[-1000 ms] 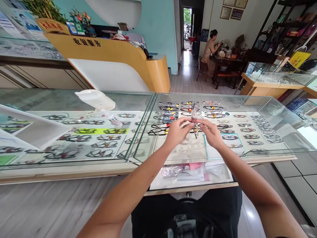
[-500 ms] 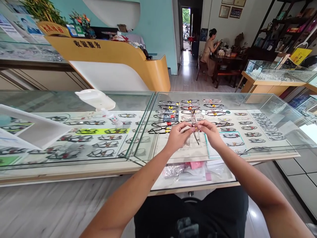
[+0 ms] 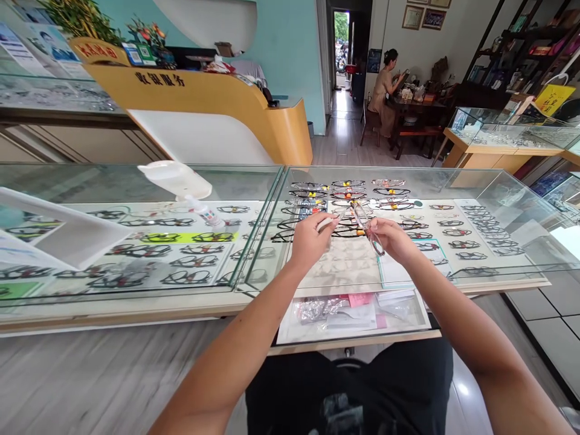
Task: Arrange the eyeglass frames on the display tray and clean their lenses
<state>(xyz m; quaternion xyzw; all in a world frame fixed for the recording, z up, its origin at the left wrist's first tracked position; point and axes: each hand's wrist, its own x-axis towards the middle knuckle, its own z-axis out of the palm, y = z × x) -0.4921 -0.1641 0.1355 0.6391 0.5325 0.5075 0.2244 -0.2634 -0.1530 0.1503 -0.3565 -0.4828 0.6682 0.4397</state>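
A pair of eyeglasses with a clear-looking frame is held above the glass counter, its front tilted between my hands. My right hand pinches the front near a lens rim. My left hand is closed around a slim pale piece that reaches toward the upper end of the frame; it looks like a temple arm, partly hidden by the fingers. Beyond and below my hands, several rows of eyeglasses stand on the counter, some with yellow or red tags.
The glass display counter spans the view, with more frames inside. A drawer holding plastic bags and papers is pulled out before my lap. At left stand a white tray, a small white bottle and a white box. A person sits farther back.
My hands have moved apart, the left one leftward and the right one slightly rightward. The eyeglasses have turned, so their lens front now slants toward my right hand.
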